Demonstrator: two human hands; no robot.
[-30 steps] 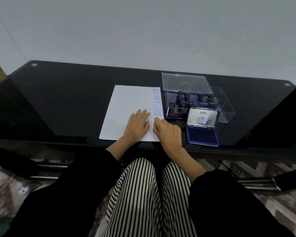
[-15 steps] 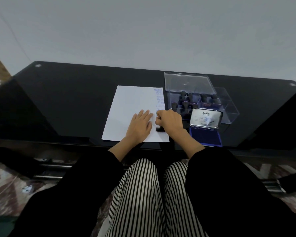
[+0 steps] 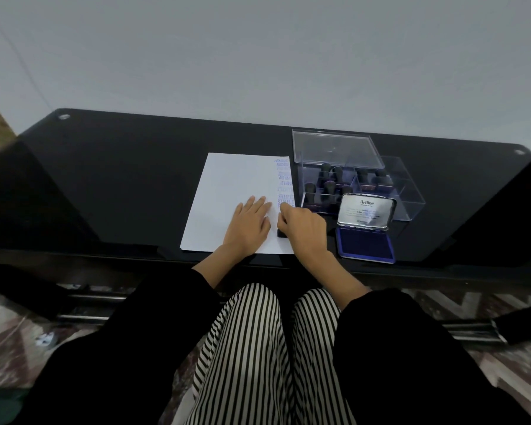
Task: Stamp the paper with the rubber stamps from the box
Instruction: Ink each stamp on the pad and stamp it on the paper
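Observation:
A white sheet of paper (image 3: 233,185) lies on the black glass table, with a column of blue stamp prints (image 3: 284,182) down its right edge. My left hand (image 3: 248,226) rests flat on the sheet's near right part, fingers spread. My right hand (image 3: 304,229) is closed around a dark rubber stamp (image 3: 282,233), whose base pokes out under the fist and sits on the paper's right edge below the prints. A clear plastic box (image 3: 411,191) to the right holds several dark-handled stamps (image 3: 328,182).
An open ink pad (image 3: 364,245) with a blue cushion and raised metal lid (image 3: 367,211) sits right of my right hand at the near edge. The box's clear lid (image 3: 334,147) stands behind the box. The black table (image 3: 120,179) extends left. My striped-trousered knees lie below.
My right hand has moved forward along the paper's right edge and now holds the stamp down on the sheet. The left hand stays flat in place.

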